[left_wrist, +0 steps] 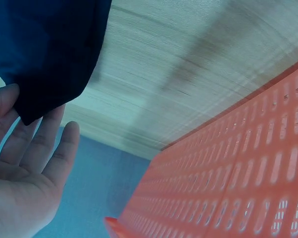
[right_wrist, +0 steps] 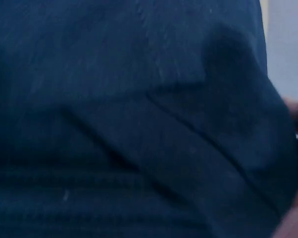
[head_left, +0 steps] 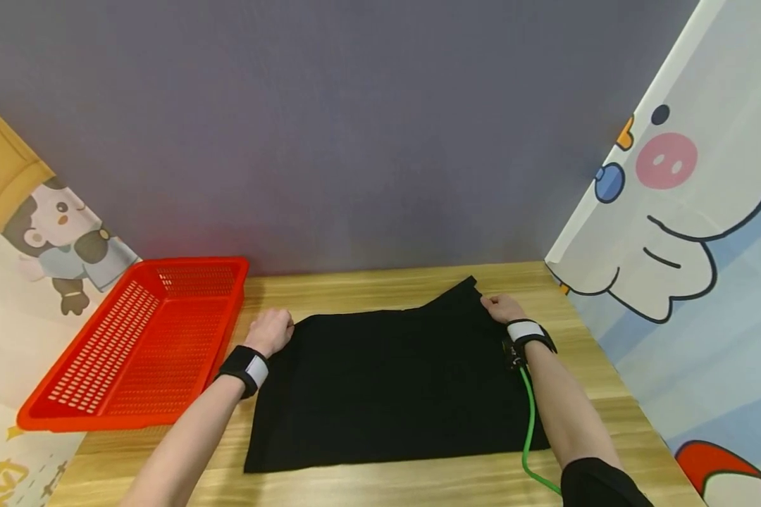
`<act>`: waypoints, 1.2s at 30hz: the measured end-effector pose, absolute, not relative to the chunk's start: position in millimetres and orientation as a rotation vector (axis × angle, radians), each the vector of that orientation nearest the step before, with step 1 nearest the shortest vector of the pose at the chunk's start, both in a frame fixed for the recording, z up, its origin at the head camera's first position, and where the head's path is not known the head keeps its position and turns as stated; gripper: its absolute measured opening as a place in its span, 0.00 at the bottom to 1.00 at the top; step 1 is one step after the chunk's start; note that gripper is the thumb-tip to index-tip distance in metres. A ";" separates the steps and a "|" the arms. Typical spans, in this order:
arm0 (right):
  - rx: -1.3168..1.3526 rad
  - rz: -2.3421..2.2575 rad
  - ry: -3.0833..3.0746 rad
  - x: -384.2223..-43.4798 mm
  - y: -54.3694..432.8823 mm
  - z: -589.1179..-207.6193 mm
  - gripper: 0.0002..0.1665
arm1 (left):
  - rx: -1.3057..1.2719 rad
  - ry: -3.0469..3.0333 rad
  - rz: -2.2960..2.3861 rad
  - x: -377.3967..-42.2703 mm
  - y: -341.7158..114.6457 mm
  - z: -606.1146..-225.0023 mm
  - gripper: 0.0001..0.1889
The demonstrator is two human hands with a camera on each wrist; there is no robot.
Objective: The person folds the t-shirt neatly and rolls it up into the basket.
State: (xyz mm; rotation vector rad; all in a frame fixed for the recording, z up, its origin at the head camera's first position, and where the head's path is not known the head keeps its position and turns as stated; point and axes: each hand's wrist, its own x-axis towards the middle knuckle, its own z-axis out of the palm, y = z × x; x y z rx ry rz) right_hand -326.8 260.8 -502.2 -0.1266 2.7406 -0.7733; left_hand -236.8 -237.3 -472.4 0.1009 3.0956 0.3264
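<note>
A black cloth [head_left: 387,387] lies spread on the wooden table, roughly rectangular, its far right corner jutting up and away. At its far left corner, my left hand [head_left: 271,331] pinches the fabric. The left wrist view shows that corner of the cloth [left_wrist: 50,59] between thumb and fingers of the left hand [left_wrist: 30,158]. My right hand [head_left: 504,308] grips the right edge near the jutting corner. Stitched seams and folds of the cloth [right_wrist: 114,134] fill most of the right wrist view, where only part of the right hand [right_wrist: 295,223] shows at the right edge.
Left of the cloth stands a red perforated plastic basket [head_left: 158,352], close to my left forearm. A grey wall [head_left: 380,141] rises behind the wooden table [head_left: 330,486]. Printed panels [head_left: 704,282] flank both sides. A green cable [head_left: 531,415] runs from the right wrist.
</note>
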 end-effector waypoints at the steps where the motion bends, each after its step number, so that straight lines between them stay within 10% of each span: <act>1: -0.125 -0.776 2.759 -328.4 258.6 -502.9 0.29 | 0.103 3.091 0.325 -237.2 -237.7 -472.6 0.13; 25: -0.294 -1.385 2.696 -302.6 290.4 -477.1 0.17 | 0.110 3.125 0.359 -219.1 -250.1 -462.7 0.06; 36: -0.314 -1.340 2.738 -266.4 310.8 -483.6 0.14 | 0.310 3.142 0.260 -182.7 -249.7 -464.1 0.19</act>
